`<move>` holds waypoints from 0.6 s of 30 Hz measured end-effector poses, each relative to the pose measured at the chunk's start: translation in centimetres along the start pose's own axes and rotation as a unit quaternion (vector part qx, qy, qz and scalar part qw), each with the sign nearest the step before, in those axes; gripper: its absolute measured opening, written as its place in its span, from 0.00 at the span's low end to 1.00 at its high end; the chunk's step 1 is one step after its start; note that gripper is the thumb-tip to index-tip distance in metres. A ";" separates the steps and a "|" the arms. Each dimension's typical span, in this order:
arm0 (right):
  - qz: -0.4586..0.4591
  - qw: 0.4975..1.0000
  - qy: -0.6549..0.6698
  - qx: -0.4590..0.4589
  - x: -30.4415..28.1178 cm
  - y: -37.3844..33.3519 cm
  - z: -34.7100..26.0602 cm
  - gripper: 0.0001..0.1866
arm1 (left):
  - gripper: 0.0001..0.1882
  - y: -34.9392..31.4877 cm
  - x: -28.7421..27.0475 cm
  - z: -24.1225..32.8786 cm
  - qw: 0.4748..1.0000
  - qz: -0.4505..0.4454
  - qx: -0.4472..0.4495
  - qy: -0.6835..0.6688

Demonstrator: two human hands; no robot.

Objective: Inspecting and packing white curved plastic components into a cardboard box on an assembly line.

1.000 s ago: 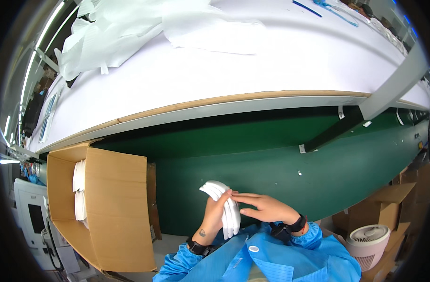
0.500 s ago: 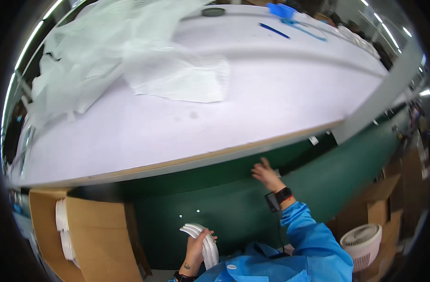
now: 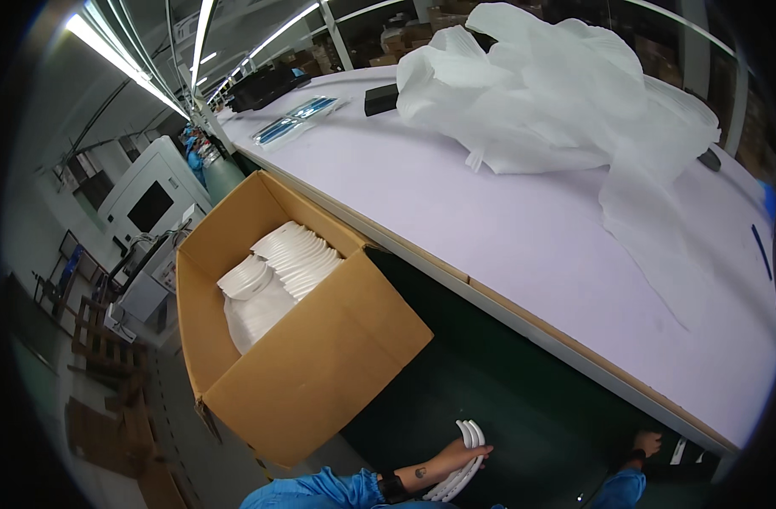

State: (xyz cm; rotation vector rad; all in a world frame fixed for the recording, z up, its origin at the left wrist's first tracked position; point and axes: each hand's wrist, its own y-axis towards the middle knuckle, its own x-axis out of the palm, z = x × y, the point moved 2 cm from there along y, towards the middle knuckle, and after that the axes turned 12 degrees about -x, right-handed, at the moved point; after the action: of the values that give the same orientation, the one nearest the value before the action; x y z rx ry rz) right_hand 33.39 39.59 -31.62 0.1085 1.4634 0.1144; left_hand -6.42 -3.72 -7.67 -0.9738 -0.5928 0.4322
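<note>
My left hand [image 3: 458, 456] is closed around a few curved white plastic pieces [image 3: 470, 433], held together like a small stack over the dark green surface [image 3: 532, 441]. To its upper left, an open cardboard box [image 3: 329, 382] contains several rows of similar curved white pieces [image 3: 296, 254] and a translucent wrapping [image 3: 259, 314]. My right hand [image 3: 647, 442] is low at the right, close beneath the table's front edge. Its fingers are small and partly hidden, so whether they hold anything is unclear.
A pale lilac table [image 3: 524, 220] runs diagonally beyond the box. On it lie crumpled white foam sheeting [image 3: 549, 93], a black block [image 3: 381, 100], a clear-wrapped blue packet [image 3: 296, 120] and a dark blue pen [image 3: 761, 252]. A white machine [image 3: 150, 199] stands at the far left.
My view has swung left, bringing the box and its contents into fuller sight. The left hand still holds the white pieces. My right hand now appears near the lower right edge.
</note>
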 end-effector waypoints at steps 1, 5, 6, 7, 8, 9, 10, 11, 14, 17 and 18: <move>-0.064 0.996 0.013 0.057 -1.0 0.1 0.3 0.28 | 0.16 0.0 0.1 0.1 1.000 -0.004 0.003 0.001; 0.011 0.998 -0.018 0.054 -2.2 0.3 2.3 0.28 | 0.17 0.4 0.3 0.6 0.999 -0.022 0.020 0.029; 0.054 0.997 -0.039 0.047 -2.1 0.5 3.3 0.26 | 0.17 0.6 0.4 0.8 0.998 -0.032 0.024 0.043; 0.097 0.993 -0.061 0.040 -2.1 0.7 4.3 0.25 | 0.17 0.7 0.6 1.1 0.998 -0.041 0.027 0.047; 0.092 0.994 -0.053 0.034 -2.2 0.4 2.7 0.25 | 0.17 0.5 0.5 0.9 0.998 -0.032 0.021 0.048; 0.067 0.996 -0.028 0.054 -2.6 0.1 1.5 0.25 | 0.17 0.2 0.4 0.7 0.998 -0.025 0.016 0.047; 0.045 0.996 -0.005 0.077 -3.0 -0.2 0.8 0.25 | 0.17 0.1 0.4 0.6 0.999 -0.021 0.019 0.046; 0.047 0.996 -0.004 0.078 -3.4 -0.4 0.8 0.25 | 0.16 0.0 0.5 0.5 0.999 -0.019 0.014 0.041; 0.083 0.991 -0.026 0.101 -4.3 -0.9 0.7 0.24 | 0.16 -0.4 0.6 0.6 0.999 -0.023 0.008 0.037; 0.097 0.987 -0.003 0.129 -4.7 -1.1 1.2 0.21 | 0.15 -0.6 0.4 0.6 0.999 -0.032 0.009 0.029; 0.038 0.993 -0.037 0.104 -4.6 -0.9 1.8 0.20 | 0.15 -0.5 0.3 0.5 0.999 -0.037 0.013 0.023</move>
State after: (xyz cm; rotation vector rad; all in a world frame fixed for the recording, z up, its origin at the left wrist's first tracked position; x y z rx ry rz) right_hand 34.67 38.06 -27.00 0.3339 1.3942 0.0189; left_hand -6.48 -3.47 -6.90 -0.9323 -0.5788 0.3497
